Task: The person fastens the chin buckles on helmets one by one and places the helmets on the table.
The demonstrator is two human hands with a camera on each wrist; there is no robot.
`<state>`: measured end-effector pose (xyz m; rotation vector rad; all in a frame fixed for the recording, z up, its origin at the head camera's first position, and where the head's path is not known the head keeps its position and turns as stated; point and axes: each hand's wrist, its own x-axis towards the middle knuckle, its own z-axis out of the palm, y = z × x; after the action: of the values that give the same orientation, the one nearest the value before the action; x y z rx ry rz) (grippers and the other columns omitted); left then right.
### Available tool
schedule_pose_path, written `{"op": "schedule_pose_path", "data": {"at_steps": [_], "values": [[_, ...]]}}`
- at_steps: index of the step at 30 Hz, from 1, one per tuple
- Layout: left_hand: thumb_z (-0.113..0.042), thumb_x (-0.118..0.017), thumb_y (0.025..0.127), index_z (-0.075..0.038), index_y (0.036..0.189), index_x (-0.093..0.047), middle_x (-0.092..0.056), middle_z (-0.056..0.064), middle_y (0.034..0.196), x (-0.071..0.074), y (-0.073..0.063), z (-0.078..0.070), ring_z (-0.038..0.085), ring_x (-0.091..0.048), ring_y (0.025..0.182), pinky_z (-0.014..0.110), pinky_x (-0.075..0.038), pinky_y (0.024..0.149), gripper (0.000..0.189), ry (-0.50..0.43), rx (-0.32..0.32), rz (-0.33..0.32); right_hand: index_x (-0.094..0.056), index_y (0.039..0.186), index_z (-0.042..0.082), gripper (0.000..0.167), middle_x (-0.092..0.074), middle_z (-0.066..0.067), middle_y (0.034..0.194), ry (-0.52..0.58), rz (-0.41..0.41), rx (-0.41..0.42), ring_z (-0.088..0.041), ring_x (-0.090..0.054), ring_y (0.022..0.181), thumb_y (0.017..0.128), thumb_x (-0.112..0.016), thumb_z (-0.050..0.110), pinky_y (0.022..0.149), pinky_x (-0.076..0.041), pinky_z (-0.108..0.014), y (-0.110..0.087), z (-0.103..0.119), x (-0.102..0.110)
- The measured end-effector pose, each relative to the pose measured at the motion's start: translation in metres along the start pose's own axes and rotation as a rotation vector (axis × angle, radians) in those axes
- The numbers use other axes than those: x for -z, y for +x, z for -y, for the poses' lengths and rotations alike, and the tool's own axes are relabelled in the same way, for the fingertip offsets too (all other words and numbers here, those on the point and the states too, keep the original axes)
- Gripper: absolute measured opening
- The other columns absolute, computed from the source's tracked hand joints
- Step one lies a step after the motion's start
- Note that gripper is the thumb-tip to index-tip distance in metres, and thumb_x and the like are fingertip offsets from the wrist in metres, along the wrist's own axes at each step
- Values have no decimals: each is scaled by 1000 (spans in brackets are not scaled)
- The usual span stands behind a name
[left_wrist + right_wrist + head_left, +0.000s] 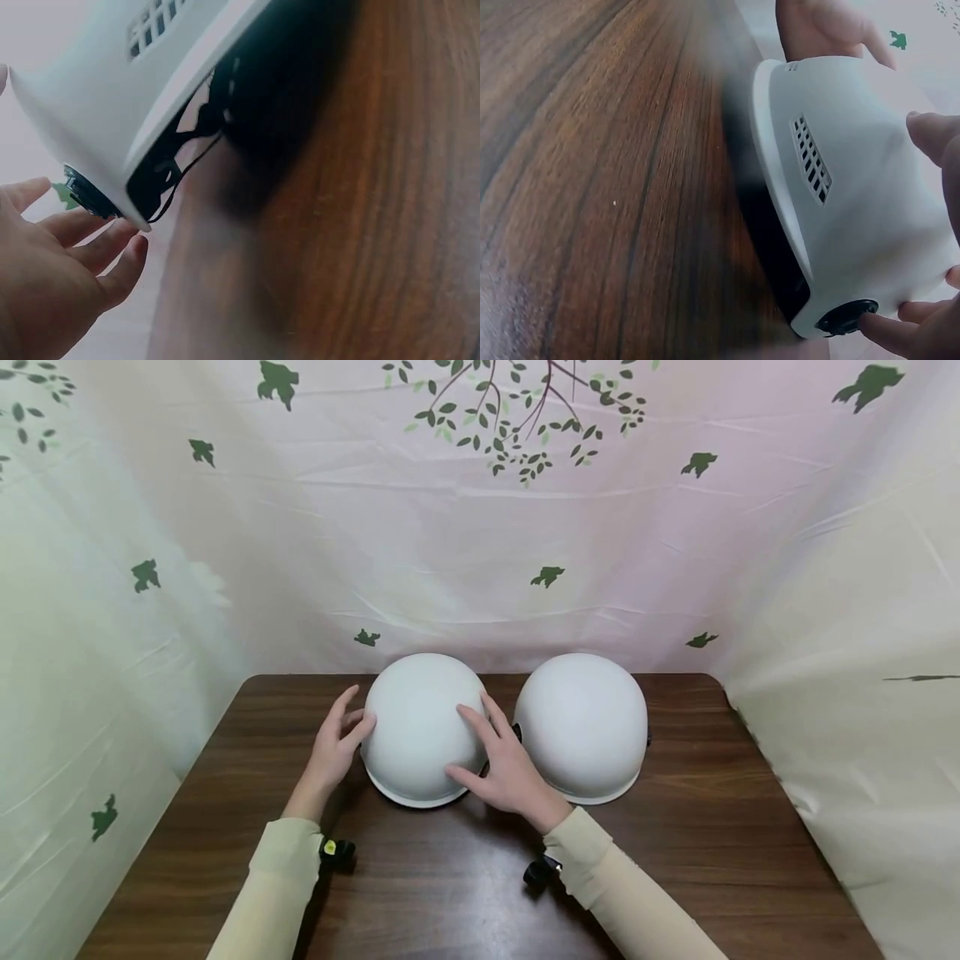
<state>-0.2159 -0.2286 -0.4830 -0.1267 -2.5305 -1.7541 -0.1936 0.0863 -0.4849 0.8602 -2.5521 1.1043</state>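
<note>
Two white helmets lie dome up, side by side, in the head view. My hands are at either side of the left helmet [420, 727]. Beside its left flank is my left hand [333, 747], thumb toward the shell and fingers loosely spread. The left wrist view shows those fingertips by the rim, near a black side knob [88, 193]; dark straps [206, 120] show inside. My right hand [510, 768] reaches over the right flank with spread fingers. In the right wrist view, a fingertip is right at the other black knob [846, 316], below a slotted vent [810, 159].
The right helmet [581, 727] sits close to my right hand, near the table's back edge. Under everything is a dark brown wooden table [697, 827]. A pale curtain [450, 552] with leaf and bird prints surrounds it. Each wrist carries a small black camera [542, 872].
</note>
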Motion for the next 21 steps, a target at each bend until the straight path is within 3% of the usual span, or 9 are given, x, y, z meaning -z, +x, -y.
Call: {"op": "schedule_pose_path", "data": {"at_steps": [4,10,16,21], "values": [[-38,-64,105,-25,168,-27,-53,24,152,2,-2,-7,39,-48,143,63,-40,114,73,39,-42,-26,-30,164,30,90,-14,-18,174,24,-17,-17,-42,-34,153,91,-81,45,108,-47,-64,-2,0,3],[-38,-70,101,-26,163,-40,-57,20,150,1,-4,-17,38,-52,141,63,-36,118,70,99,-90,-47,-26,166,34,95,-16,-18,172,41,-31,-25,-37,-36,152,90,-82,44,111,-45,-62,-2,-2,7],[-35,-75,98,-25,151,-55,-61,14,147,-1,-6,-29,34,-57,133,61,-45,110,58,103,-134,-63,-27,167,34,95,-14,-22,170,67,-49,3,-37,-42,146,90,-83,40,108,-48,-61,-3,-1,9],[-29,-78,95,-23,147,-61,-65,12,139,-1,-9,-37,27,-58,122,56,-46,105,55,100,-186,-104,-23,168,37,97,-13,-23,170,80,-38,-26,-38,-40,146,90,-82,41,107,-47,-62,-5,1,11]]}}
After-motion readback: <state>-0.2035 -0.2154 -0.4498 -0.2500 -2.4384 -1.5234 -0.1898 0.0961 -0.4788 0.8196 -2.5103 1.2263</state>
